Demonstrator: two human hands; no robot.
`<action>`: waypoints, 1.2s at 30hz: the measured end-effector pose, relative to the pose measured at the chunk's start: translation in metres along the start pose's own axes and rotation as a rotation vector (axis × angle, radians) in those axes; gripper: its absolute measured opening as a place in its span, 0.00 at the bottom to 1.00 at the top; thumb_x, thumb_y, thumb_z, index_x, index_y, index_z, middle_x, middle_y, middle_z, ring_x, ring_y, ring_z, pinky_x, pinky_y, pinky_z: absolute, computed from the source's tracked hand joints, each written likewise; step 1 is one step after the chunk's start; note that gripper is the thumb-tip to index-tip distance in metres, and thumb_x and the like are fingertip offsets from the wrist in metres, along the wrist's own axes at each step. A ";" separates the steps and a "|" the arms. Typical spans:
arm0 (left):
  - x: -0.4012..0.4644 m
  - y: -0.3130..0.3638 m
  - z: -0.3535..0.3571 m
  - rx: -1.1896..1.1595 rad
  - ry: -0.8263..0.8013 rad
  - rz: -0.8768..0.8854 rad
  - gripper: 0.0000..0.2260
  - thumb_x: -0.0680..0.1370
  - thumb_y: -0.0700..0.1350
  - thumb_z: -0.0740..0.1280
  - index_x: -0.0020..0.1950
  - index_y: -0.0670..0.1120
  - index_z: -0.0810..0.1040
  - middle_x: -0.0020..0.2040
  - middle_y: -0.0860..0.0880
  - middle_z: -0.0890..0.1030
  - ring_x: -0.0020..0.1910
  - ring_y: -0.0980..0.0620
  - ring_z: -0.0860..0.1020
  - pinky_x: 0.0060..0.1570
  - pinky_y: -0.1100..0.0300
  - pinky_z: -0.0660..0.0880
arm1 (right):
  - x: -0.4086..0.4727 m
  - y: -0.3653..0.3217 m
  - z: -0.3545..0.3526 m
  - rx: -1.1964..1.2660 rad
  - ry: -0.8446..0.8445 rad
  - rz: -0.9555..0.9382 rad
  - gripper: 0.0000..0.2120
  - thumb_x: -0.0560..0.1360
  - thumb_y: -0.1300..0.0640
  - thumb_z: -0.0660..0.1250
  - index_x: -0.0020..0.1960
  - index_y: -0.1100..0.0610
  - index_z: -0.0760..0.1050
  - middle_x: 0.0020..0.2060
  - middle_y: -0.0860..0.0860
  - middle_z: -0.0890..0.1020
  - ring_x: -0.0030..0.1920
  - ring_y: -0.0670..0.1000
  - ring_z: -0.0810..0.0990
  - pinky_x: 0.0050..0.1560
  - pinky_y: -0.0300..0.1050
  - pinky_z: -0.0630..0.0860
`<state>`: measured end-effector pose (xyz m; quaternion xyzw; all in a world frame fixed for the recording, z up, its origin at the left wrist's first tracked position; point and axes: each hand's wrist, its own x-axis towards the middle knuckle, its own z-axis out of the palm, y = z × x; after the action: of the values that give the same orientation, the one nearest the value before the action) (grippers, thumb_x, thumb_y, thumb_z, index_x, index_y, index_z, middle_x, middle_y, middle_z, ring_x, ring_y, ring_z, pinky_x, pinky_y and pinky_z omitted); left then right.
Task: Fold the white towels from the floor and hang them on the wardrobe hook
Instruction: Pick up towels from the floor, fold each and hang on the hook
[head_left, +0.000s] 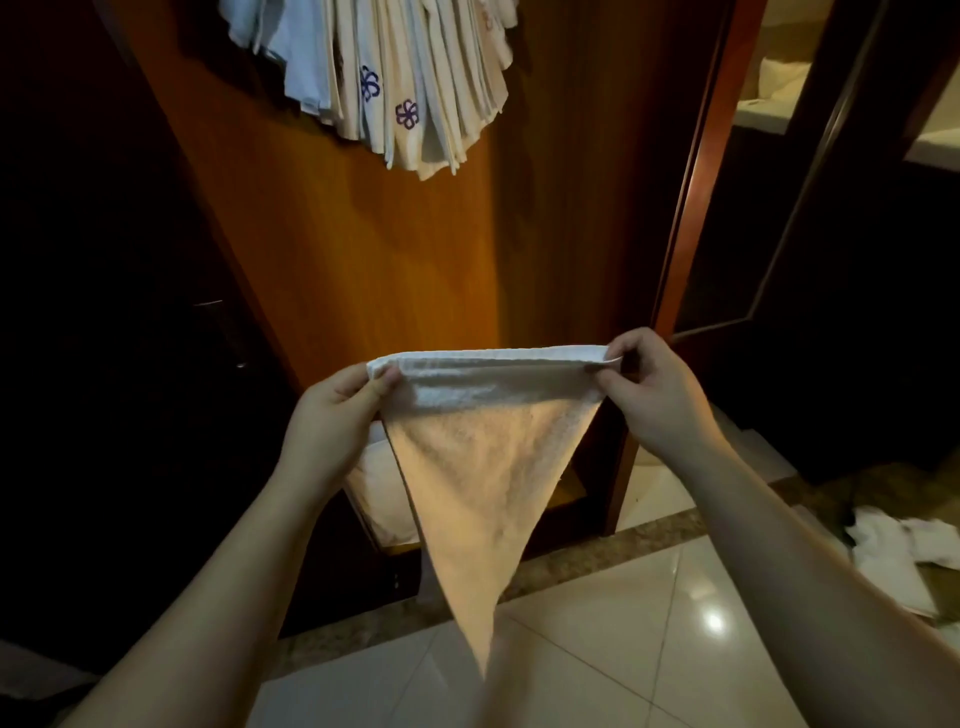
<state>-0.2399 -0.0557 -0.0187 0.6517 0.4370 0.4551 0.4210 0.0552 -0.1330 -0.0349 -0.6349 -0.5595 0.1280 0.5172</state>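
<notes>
You are mid-fold, by my reading; the white towel hangs in the centre of the frame as a triangle, its point dropping toward the tiled floor. Your left hand pinches the top edge at its left corner and your right hand pinches the right corner, both clamped on cloth, the edge stretched between them. Folded towels already hang at the upper middle, on the wardrobe door; the hook itself is hidden. More towels lie crumpled at the lower right. Next, I judge, bring the corners together; then lift it to the hanging bunch.
</notes>
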 end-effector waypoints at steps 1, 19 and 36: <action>0.000 0.001 0.002 0.009 0.007 0.015 0.07 0.77 0.60 0.68 0.50 0.63 0.85 0.49 0.57 0.86 0.48 0.58 0.84 0.53 0.47 0.81 | 0.000 0.000 0.003 0.050 0.038 0.011 0.15 0.77 0.54 0.70 0.47 0.33 0.70 0.46 0.35 0.78 0.46 0.37 0.78 0.41 0.38 0.73; 0.002 0.033 0.025 -0.304 0.046 -0.066 0.10 0.82 0.51 0.64 0.48 0.56 0.86 0.45 0.50 0.87 0.42 0.51 0.85 0.33 0.53 0.81 | 0.017 -0.012 0.005 0.233 0.242 0.003 0.04 0.78 0.40 0.64 0.51 0.29 0.73 0.45 0.34 0.81 0.42 0.36 0.80 0.34 0.29 0.73; 0.006 0.029 0.007 -0.497 -0.169 0.022 0.11 0.75 0.53 0.71 0.50 0.48 0.87 0.48 0.45 0.87 0.48 0.47 0.85 0.44 0.55 0.82 | 0.017 0.014 -0.021 1.052 -0.649 0.448 0.29 0.69 0.49 0.80 0.66 0.58 0.79 0.65 0.60 0.80 0.67 0.60 0.78 0.62 0.53 0.78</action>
<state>-0.2265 -0.0589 0.0080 0.5688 0.2677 0.4969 0.5983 0.0848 -0.1272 -0.0302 -0.3275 -0.4041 0.6742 0.5244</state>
